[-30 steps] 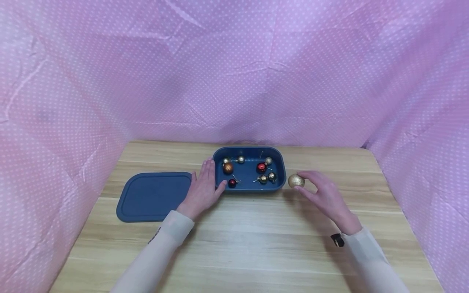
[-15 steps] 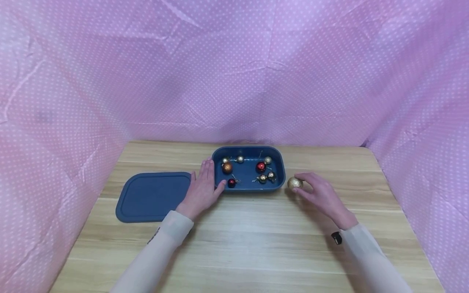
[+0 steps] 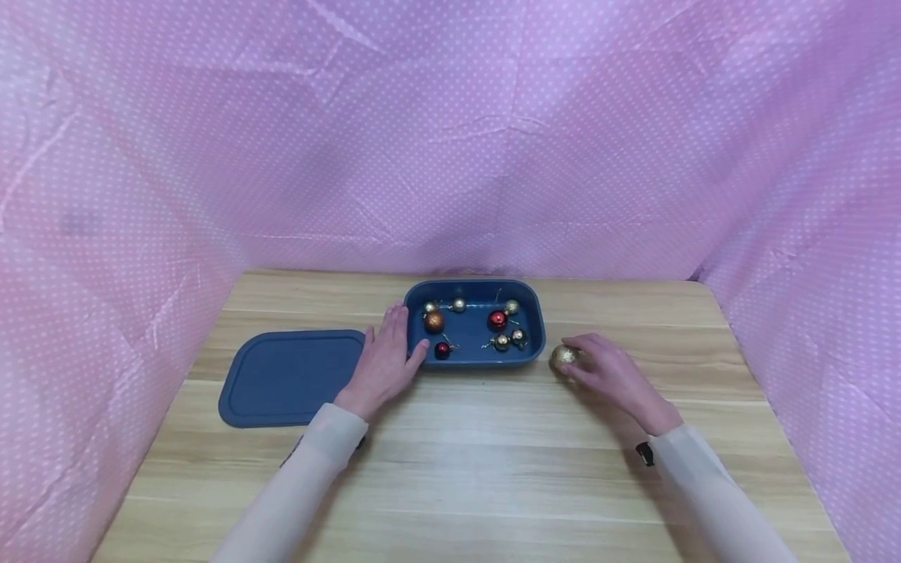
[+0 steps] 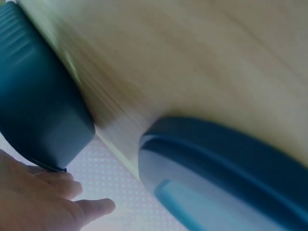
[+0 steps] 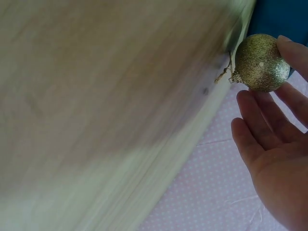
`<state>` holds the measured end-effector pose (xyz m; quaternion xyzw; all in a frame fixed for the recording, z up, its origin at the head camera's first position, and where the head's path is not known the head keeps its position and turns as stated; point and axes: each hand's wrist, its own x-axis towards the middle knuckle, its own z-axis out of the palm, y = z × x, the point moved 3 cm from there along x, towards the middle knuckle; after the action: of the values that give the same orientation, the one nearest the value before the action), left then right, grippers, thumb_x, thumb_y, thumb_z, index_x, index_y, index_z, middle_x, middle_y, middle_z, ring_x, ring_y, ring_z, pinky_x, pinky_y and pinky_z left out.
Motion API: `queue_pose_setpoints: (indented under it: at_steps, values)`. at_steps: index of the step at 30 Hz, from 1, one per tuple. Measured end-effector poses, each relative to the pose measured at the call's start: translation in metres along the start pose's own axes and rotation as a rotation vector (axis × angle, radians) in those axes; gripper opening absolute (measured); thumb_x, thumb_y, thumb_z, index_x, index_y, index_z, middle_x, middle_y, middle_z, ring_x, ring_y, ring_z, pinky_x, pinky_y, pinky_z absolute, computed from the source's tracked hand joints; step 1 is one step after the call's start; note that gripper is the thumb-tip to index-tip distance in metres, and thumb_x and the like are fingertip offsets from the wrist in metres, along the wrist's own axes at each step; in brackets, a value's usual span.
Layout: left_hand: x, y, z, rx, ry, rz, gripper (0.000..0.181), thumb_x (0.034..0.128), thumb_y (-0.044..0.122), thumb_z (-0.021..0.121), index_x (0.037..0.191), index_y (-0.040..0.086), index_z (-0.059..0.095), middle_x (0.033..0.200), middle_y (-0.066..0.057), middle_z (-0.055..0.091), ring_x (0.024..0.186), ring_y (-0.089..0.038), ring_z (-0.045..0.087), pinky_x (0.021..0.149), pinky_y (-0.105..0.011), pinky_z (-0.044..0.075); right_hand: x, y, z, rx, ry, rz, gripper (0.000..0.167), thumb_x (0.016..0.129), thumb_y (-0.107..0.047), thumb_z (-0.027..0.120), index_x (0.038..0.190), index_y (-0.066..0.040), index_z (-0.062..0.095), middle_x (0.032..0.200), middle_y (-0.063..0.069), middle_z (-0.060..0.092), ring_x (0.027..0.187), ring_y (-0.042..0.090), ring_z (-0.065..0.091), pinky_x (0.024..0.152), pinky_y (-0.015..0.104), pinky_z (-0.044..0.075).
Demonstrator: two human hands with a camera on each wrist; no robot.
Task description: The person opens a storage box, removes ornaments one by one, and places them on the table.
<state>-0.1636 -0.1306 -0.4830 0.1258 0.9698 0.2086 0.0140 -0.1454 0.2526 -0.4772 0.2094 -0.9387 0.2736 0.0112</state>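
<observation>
A dark blue rectangular box (image 3: pixel 473 365) stands near the back of the table with several small Christmas baubles inside, among them a red bauble (image 3: pixel 497 320), an orange bauble (image 3: pixel 434 321) and a dark red bauble (image 3: pixel 442 350). My left hand (image 3: pixel 380 361) rests against the box's left side, its fingers straight and the thumb by the front left corner. Just right of the box, my right hand (image 3: pixel 612 377) pinches a larger gold glitter bauble (image 5: pixel 262 62) between thumb and fingers. In the right wrist view a gold string hangs from its cap.
The matching blue lid (image 3: pixel 292 379) lies flat on the wooden table (image 3: pixel 479 477), left of the box and partly behind the left hand. Pink dotted cloth (image 3: pixel 450 156) hangs around the back and both sides of the table.
The right hand has lowered the gold bauble slightly toward the tabletop, beside the box. The left hand keeps its place against the box, and the baubles inside lie as before.
</observation>
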Motion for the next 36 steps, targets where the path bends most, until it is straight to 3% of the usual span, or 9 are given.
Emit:
queue_pose_setpoints:
  at_steps: [10,22,29,36]
  values:
    - [0.007,0.0,-0.001,-0.053,0.006,-0.033,0.086,0.1082,0.055,0.037,0.164,-0.003,0.007,0.172,-0.02,0.008,0.159,-0.033,0.008,0.122,-0.064,0.014,0.0,0.003,0.005,-0.006,-0.016,0.02,0.051,0.089,-0.017,0.082,0.133,0.002,0.065,0.127,0.023,0.066,0.115,0.042,0.064,0.098,0.06,0.051]
    - [0.011,-0.002,0.004,-0.021,-0.013,-0.045,0.087,0.1071,0.057,0.037,0.165,-0.001,0.006,0.173,-0.017,0.007,0.159,-0.034,0.008,0.121,-0.066,0.015,-0.003,-0.005,0.0,-0.024,0.013,-0.008,0.055,0.09,-0.021,0.082,0.136,0.001,0.063,0.138,0.022,0.061,0.125,0.044,0.058,0.104,0.062,0.045]
    - [0.011,0.0,0.002,0.013,-0.02,-0.053,0.086,0.1071,0.055,0.04,0.165,-0.002,0.009,0.173,-0.017,0.009,0.159,-0.034,0.008,0.121,-0.066,0.016,-0.002,-0.017,-0.008,-0.006,0.119,-0.046,0.046,0.095,-0.018,0.076,0.136,-0.001,0.063,0.139,0.02,0.062,0.128,0.043,0.057,0.106,0.061,0.044]
    - [0.011,0.001,0.001,0.011,-0.036,-0.064,0.086,0.1073,0.054,0.039,0.165,-0.001,0.008,0.173,-0.017,0.007,0.159,-0.033,0.006,0.121,-0.066,0.015,0.006,-0.034,-0.012,0.012,0.292,-0.17,0.043,0.085,-0.004,0.082,0.126,0.0,0.07,0.126,0.016,0.07,0.117,0.036,0.065,0.1,0.052,0.049]
